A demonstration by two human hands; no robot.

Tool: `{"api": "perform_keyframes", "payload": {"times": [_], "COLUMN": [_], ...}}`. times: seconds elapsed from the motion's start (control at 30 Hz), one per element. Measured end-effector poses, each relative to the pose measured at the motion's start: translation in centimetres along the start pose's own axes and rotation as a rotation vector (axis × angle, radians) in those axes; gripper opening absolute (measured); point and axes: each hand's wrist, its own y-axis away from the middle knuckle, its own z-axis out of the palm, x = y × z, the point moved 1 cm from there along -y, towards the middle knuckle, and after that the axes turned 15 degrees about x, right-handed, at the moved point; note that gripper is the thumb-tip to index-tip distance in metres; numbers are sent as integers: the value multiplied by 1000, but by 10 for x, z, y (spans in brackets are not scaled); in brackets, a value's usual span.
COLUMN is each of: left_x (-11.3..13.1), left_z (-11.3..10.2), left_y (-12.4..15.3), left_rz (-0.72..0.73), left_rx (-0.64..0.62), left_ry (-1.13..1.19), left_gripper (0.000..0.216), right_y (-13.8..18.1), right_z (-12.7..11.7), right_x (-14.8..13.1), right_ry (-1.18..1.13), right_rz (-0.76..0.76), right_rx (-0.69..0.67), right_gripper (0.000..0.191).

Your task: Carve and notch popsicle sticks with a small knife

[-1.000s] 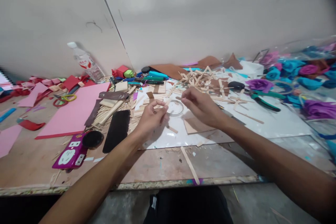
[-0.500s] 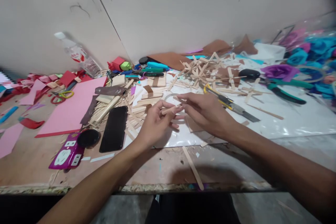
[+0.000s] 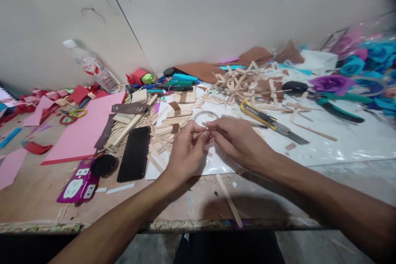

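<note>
My left hand (image 3: 187,150) and my right hand (image 3: 236,138) meet above the white sheet (image 3: 321,148). Fingers and thumb of both are closed, pinching at one spot. Between them is a short piece of wooden craft stick (image 3: 200,133), mostly covered by the fingertips. Just behind the fingers lies a clear ring (image 3: 206,113). A yellow-and-black utility knife (image 3: 258,115) rests to the right of my right hand. Left of my left hand, loose craft sticks (image 3: 159,142) lie in a heap.
A black phone (image 3: 134,154), a purple case (image 3: 77,185) and pink paper (image 3: 83,126) lie to the left. Joined sticks (image 3: 238,82) are piled at the back. Green-handled pliers (image 3: 340,109) sit at right. One stick (image 3: 229,202) lies near the table's front edge.
My fingers have drawn closer together. The left fingers, spread a little before, are now curled in, and the stick piece is more hidden. The view has shifted slightly.
</note>
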Motion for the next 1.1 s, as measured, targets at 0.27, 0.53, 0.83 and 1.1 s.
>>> {"api": "perform_keyframes", "payload": {"times": [0.27,0.53,0.83,1.1], "left_x": [-2,-7,-1,-5], "left_z": [1,8,6,10], "left_y": [5,-7,-10,-1], "left_rz": [50,-337,-382,-66], "left_rx": [21,-12,-190,-283], "left_ry": [-82,160,101,-199], "left_gripper": [15,19,24,23], "right_y": [8,-8,-21,-18], "right_z": [6,-13,-29,-21], "right_x": [2,7,60,63], "right_ry": [17,55,578,580], "right_rz": [9,6,-38,-65], "right_rx": [-21,231,-31,-84], "right_gripper": [20,25,24,8]}}
